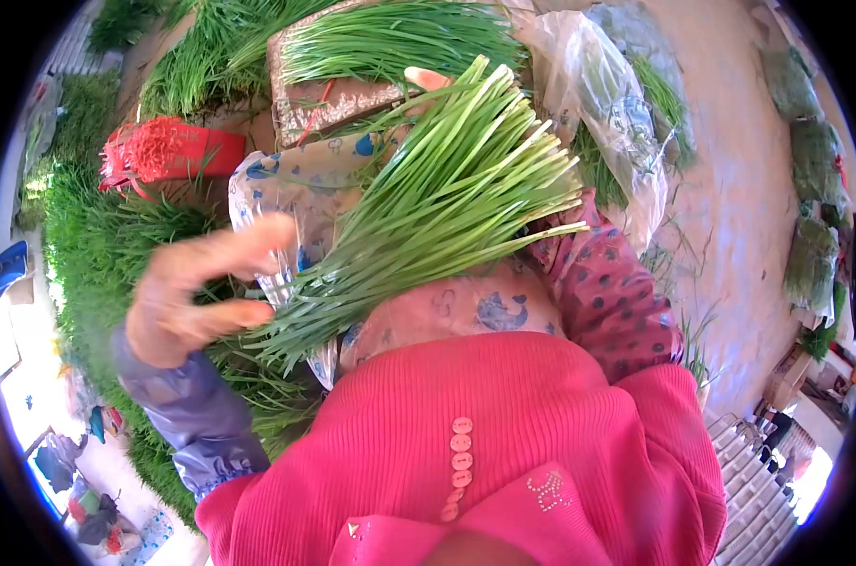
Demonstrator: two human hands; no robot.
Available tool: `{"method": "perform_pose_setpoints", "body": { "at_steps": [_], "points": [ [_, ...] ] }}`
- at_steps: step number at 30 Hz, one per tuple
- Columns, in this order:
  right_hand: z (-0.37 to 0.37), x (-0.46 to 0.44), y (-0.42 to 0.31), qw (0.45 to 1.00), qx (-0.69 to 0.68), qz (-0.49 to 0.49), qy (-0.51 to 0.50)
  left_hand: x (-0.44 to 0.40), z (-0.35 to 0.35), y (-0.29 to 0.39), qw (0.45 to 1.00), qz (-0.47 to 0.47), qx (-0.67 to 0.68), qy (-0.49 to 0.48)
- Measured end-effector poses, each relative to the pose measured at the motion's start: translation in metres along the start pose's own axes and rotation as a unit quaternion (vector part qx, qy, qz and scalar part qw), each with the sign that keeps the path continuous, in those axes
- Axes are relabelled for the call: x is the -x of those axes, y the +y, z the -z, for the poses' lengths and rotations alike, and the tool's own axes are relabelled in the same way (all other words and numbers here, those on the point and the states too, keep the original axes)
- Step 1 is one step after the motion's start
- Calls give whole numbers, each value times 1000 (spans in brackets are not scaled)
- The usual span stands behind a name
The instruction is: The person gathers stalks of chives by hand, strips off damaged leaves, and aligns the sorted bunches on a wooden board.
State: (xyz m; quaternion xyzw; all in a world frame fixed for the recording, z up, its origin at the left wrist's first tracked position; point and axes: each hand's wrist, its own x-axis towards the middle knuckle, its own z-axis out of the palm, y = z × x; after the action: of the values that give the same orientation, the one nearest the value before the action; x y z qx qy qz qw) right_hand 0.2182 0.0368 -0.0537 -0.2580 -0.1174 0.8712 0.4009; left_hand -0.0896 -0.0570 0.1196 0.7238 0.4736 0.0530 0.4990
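A thick bunch of garlic chives (pixel 437 193) lies slantwise across my lap, its pale cut stems at the upper right and its green leaf tips at the lower left. My right hand (pixel 429 79) is wrapped round it from beneath; only fingertip parts show past the top edge, the rest being hidden by the stems. My left hand (pixel 201 283) is blurred by motion, with thumb and fingers spread, just left of the leaf tips. Nothing shows between those fingers. A clear apron with blue prints (pixel 333 179) covers my lap beneath the bunch.
In front of me more chives (pixel 390 42) rest on a patterned block (pixel 282 80). A red box (pixel 211 151) topped with red ties stands at the left, among loose chives (pixel 88 283). Clear plastic bags (pixel 602 85) lie to the right; bagged bundles (pixel 813 160) line the far right.
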Motion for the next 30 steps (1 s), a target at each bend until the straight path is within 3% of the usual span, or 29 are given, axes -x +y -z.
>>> {"method": "perform_pose_setpoints", "body": {
  "at_steps": [2,3,4,7,9,11,12,15,16,18,20,22,23,24,26,27,29,30],
  "points": [
    [-1,-2,0,1000,-1,-1,-1,0,2,-11,960,-49,196,192],
    [-1,-3,0,1000,-3,0,-2,-16,5,-5,949,-70,199,236],
    [-1,-5,1,1000,-6,2,-5,-41,0,-13,931,-155,181,275],
    [-3,-8,5,1000,-16,-1,-10,-106,-41,-40,945,-214,158,189],
    [-6,-10,4,1000,-12,-1,-11,-129,-55,-52,979,-179,79,51],
    [-6,-10,2,1000,-2,-1,-8,-143,-83,-70,980,-108,146,-85],
    [-4,-9,-1,1000,16,1,-2,-145,-102,-79,949,-92,277,-116],
    [12,4,-27,977,204,3,63,-144,-110,-84,931,-49,338,-127],
    [18,14,-42,942,319,-23,105,-141,-113,-80,930,-49,339,-130],
    [31,28,-59,881,418,150,163,-130,-118,-68,886,4,460,-52],
    [23,67,-72,840,439,267,174,-123,-121,-71,892,-5,452,-8],
    [2,97,-73,801,496,300,153,-115,-129,-97,906,28,422,11],
    [-3,110,-74,789,517,302,137,-111,-132,-111,877,82,473,16],
    [-3,114,-65,734,580,336,104,-112,-130,-106,842,136,522,29],
    [-18,123,-65,492,816,300,46,-108,-129,-72,857,33,514,15],
    [-18,119,-59,494,814,302,46,-108,-130,-64,858,35,512,16],
    [-14,107,-42,350,906,236,24,-106,-129,-57,839,30,542,36],
    [-9,105,-39,350,905,240,23,-103,-129,-61,841,30,540,38]
  ]
}}
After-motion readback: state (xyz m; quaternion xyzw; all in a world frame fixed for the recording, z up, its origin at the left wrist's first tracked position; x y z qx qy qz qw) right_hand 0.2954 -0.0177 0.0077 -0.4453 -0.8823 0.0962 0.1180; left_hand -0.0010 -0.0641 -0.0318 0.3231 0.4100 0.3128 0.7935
